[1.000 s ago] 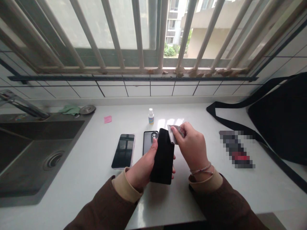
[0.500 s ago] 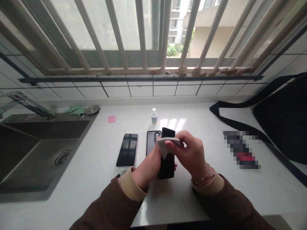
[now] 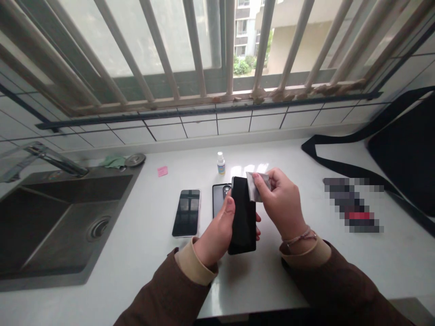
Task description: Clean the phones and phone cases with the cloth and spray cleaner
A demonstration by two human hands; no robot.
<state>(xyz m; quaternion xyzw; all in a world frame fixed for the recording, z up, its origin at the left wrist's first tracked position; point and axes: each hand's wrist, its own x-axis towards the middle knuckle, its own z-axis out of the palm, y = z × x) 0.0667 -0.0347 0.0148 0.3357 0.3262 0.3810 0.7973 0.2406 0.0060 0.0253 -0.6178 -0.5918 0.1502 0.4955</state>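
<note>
My left hand [image 3: 219,231] is closed around a black smartphone [image 3: 243,222], thumb along its left edge and fingertips showing past the right edge. The screen faces up. Between the thumb and fingers of my right hand [image 3: 282,199] is a folded grey cloth [image 3: 255,185], at the phone's upper right edge. Partly behind the phone lies a black-rimmed phone case [image 3: 218,199] with a camera cutout. A second smartphone [image 3: 186,213] rests on the counter to the left, screen up. Beyond the case stands a small white bottle [image 3: 221,164] with a coloured label.
A sink [image 3: 64,226] with a faucet [image 3: 57,158] is on the left, a green cloth [image 3: 113,162] and a metal drain cover [image 3: 135,160] behind it. A pink paper [image 3: 162,171] lies on the counter. At right are a black bag [image 3: 404,149] and a blurred-out item [image 3: 353,206].
My right hand has moved the cloth from across the phone to its upper right edge, uncovering the screen. The view has shifted slightly.
</note>
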